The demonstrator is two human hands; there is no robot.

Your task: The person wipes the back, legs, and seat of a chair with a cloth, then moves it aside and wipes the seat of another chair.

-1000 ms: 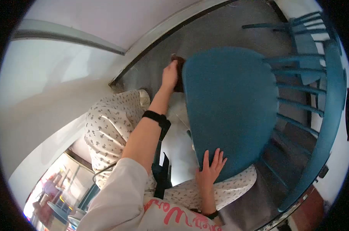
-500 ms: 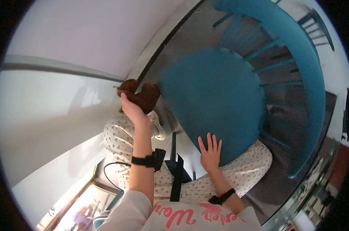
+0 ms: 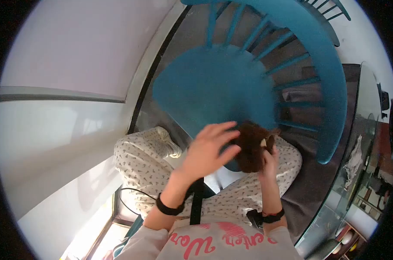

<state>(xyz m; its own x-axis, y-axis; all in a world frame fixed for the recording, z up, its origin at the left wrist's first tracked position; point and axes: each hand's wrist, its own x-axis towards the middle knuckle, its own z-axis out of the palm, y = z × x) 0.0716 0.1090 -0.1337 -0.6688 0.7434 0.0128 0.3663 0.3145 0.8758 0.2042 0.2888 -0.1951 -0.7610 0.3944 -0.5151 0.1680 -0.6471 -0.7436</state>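
A brown plush toy (image 3: 249, 151) with a small pale patch hangs over my lap by the chair's front edge. My right hand (image 3: 269, 164) grips it at its right side, the thumb against the fur. Just left of the toy, my left hand (image 3: 210, 149) is raised with its fingers spread, slightly blurred and holding nothing. Beyond both hands lies the round seat of a blue chair (image 3: 213, 86), with a curved, spindled back.
A white wall panel (image 3: 62, 125) stands close on the left. At the right is a glass-topped table (image 3: 335, 203), with a crumpled cloth (image 3: 353, 162) near it. Another blue chair (image 3: 326, 19) stands at the far top right. My patterned trouser legs (image 3: 140, 160) flank the seat.
The plush toy has gone from my left hand at the far left to my right hand. My left hand has come to the middle and opened; my right hand has left the seat. The view has shifted.
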